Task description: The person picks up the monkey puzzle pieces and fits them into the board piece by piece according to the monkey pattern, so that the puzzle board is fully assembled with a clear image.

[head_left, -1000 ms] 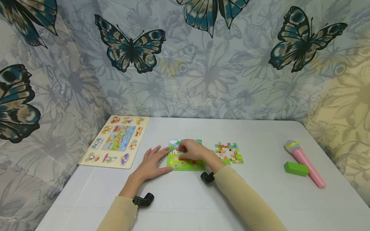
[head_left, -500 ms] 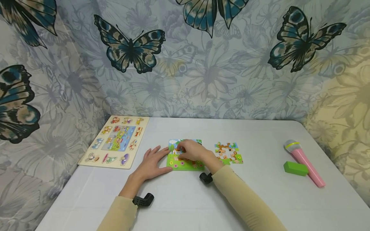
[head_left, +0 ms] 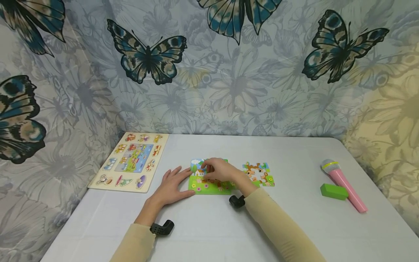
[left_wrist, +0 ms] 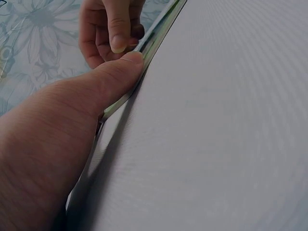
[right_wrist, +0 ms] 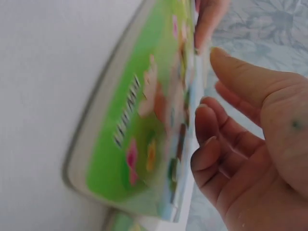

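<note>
Cream picture board [head_left: 130,161], nine o'clock of green puzzle [head_left: 206,187] mid-table. Left hand [head_left: 171,185] spread, fingers straight, thumb on puzzle edge. Right hand [head_left: 222,170] over puzzle, fingers loosely bent, grasping nothing. Three o'clock: loose pieces [head_left: 258,174], then green block [head_left: 334,191], pink microphone [head_left: 351,191].

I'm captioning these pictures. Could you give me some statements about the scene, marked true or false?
The left hand touches the puzzle board. True.
A green block lies beside the pink microphone. True.
The right hand grips the pink microphone. False: the right hand is over the puzzle board.
The beige board lies right of the puzzle board. False: the beige board lies left.
Puzzle pieces lie right of the puzzle board. True.
</note>
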### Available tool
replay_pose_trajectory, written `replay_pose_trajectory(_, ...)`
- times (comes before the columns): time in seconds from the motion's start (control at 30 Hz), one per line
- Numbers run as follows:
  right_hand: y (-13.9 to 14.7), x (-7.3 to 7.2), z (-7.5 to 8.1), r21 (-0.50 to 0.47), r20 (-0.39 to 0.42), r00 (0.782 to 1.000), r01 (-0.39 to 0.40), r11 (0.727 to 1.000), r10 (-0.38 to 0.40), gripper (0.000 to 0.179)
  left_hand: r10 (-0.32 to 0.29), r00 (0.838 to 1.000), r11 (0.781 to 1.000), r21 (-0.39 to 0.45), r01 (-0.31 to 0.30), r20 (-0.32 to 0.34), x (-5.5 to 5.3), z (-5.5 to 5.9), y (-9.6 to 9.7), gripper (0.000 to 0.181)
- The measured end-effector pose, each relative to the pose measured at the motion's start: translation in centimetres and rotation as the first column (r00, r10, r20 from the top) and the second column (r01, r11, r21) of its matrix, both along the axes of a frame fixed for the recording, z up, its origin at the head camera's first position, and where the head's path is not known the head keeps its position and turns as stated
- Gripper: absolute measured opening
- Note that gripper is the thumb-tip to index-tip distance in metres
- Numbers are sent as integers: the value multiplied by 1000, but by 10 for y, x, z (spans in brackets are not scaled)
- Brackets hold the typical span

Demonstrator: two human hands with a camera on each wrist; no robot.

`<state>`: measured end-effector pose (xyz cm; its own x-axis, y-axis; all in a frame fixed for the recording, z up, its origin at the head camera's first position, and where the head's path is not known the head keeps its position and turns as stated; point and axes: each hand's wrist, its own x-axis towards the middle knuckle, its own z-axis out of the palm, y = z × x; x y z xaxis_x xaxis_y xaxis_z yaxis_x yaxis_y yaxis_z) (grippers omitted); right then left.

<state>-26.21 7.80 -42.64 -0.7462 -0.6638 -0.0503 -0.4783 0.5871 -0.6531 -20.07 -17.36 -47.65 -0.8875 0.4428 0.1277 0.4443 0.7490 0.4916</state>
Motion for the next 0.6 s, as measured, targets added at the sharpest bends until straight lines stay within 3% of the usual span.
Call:
replay_pose_trajectory(0.27,23,-6,6,-118,-35,999,28,993,-33,36,5,1000,1000,-7,-5,7,1,3,2,79)
replay_pose_trajectory(0.6,67,-11,12,-176,-7,988,150,973,-153,42,0,1000,1000,-1,0,-1,2,2,2,80)
